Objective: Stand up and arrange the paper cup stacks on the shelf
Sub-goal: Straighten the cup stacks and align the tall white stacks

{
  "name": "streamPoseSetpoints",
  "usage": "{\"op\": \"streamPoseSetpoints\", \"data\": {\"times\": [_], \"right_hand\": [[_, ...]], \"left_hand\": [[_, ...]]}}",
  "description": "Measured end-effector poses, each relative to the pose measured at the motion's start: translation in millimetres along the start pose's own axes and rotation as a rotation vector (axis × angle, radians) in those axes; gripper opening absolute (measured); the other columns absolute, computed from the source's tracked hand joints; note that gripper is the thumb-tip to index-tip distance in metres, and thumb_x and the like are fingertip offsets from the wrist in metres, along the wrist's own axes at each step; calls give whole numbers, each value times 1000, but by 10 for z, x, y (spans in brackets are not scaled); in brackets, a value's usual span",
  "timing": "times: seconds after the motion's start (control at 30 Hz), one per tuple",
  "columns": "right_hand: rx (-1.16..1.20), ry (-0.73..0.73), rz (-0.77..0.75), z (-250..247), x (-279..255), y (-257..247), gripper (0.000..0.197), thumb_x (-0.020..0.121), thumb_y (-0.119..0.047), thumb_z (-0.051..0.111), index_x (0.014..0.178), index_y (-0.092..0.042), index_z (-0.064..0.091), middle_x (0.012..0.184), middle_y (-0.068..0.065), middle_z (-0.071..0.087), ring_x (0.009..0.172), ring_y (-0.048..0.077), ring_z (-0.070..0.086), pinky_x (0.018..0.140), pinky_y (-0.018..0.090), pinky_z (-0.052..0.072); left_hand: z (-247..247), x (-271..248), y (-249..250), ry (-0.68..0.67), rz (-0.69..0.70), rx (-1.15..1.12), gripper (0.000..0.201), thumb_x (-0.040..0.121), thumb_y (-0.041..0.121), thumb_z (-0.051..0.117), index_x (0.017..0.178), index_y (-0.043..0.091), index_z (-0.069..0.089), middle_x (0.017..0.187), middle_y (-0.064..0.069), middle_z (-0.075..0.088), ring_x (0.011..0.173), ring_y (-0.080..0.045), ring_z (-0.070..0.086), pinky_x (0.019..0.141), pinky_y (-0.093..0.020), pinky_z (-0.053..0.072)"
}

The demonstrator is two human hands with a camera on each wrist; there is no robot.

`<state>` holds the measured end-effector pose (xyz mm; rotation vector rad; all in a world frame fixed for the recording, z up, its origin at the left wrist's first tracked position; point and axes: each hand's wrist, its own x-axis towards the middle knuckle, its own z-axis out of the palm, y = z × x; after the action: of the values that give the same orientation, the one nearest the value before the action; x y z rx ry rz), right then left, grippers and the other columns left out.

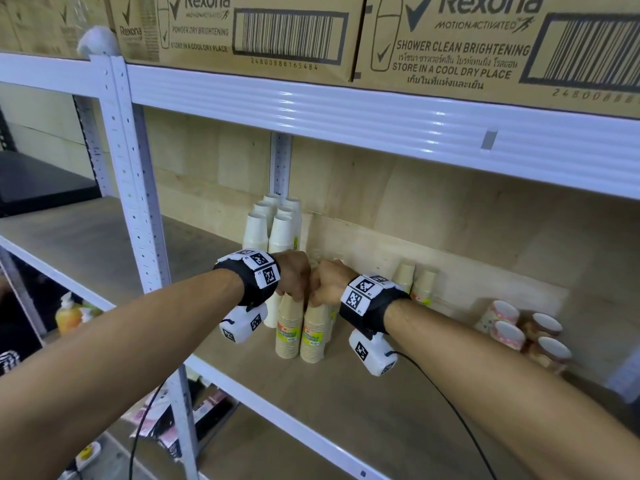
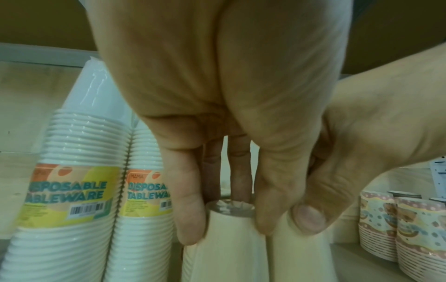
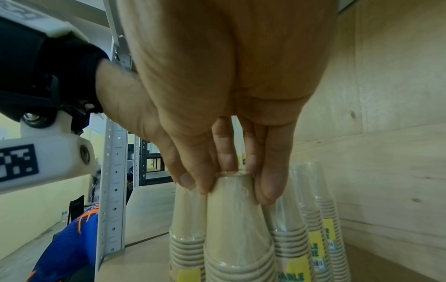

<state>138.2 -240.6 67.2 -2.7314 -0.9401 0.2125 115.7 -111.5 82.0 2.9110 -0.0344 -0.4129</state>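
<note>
Left hand [image 1: 294,275] and right hand [image 1: 327,282] each pinch a tan cup stack's [image 1: 288,327] top — stacks upright, bases up, beside the white stacks [image 1: 256,226].

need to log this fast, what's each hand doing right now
Left hand: grips the top of the left beige cup stack.
Right hand: grips the top of the right beige cup stack.

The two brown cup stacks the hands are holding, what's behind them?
Behind the two brown cup stacks stand more wrapped stacks of the same kind, then the wooden back wall. The hands cover how many.
</note>
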Motion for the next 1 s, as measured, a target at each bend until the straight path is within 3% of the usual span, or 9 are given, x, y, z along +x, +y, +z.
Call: {"op": "streamPoseSetpoints", "data": {"times": [0.17, 0.27, 0.33, 0.47, 0.6, 0.7, 0.8, 0.9, 1.0], "right_hand": [[-5, 31, 28, -15, -60, 35, 12, 77, -12, 76, 73, -6, 67, 75, 5, 61, 74, 20, 56, 54, 21, 40], [5, 16, 48, -65, -122, 67, 20, 75, -14, 77, 89, -1, 73, 91, 12, 71, 86, 26, 68, 66, 30, 53], [22, 10, 68, -101, -167, 112, 23, 74, -15, 77, 95, -4, 75, 98, 11, 73, 90, 25, 68, 73, 33, 56], [46, 4, 135, -195, -263, 240, 25, 74, -16, 78, 98, -8, 75, 100, 7, 71, 86, 20, 65, 67, 27, 51], [52, 4, 217, -292, -358, 412, 19, 73, -17, 79, 89, -12, 71, 92, 2, 69, 81, 19, 65, 61, 23, 49], [23, 17, 295, -352, -426, 563, 27, 70, -19, 80, 94, -11, 72, 91, 6, 71, 75, 21, 67, 61, 28, 54], [13, 44, 358, -409, -489, 744, 26, 68, -18, 80, 91, -12, 73, 88, 7, 71, 77, 23, 69, 65, 30, 56], [21, 71, 416, -478, -549, 923, 25, 71, -16, 80, 94, -10, 73, 94, 8, 71, 81, 23, 67, 64, 26, 52], [11, 96, 487, -539, -607, 1114, 27, 73, -15, 79, 98, -5, 73, 98, 11, 71, 81, 23, 66, 63, 25, 48]], "left_hand": [[-4, -46, 47, 16, 7, 83, 30, 85, 15, 68, 112, 2, 70, 102, -13, 72, 75, -17, 61, 48, -14, 46], [-28, -54, 76, -11, 14, 125, 32, 86, 16, 65, 112, 0, 69, 109, -17, 71, 74, -18, 60, 45, -15, 44], [-58, -43, 90, -27, 22, 101, 31, 82, 16, 68, 110, 2, 70, 107, -16, 71, 72, -19, 61, 52, -20, 48], [-96, 7, 196, -81, 43, 68, 31, 78, 14, 72, 107, 5, 70, 99, -12, 71, 70, -19, 63, 64, -28, 54], [-131, 44, 404, -120, 90, 30, 28, 78, 11, 73, 105, 4, 70, 91, -9, 69, 68, -20, 66, 62, -28, 57], [-157, 120, 558, -96, 145, 15, 20, 75, 11, 75, 95, 8, 72, 80, -3, 67, 67, -16, 63, 60, -26, 55], [-177, 218, 722, -93, 178, -29, 16, 74, 7, 75, 88, 11, 70, 80, -6, 67, 66, -18, 63, 61, -29, 59], [-213, 320, 891, -19, 212, -10, 15, 72, 9, 75, 84, 17, 70, 75, -1, 66, 56, -13, 60, 49, -22, 50], [-226, 459, 1054, 21, 241, -5, 15, 72, 9, 75, 85, 16, 71, 82, -4, 68, 62, -18, 64, 53, -27, 57]]}}
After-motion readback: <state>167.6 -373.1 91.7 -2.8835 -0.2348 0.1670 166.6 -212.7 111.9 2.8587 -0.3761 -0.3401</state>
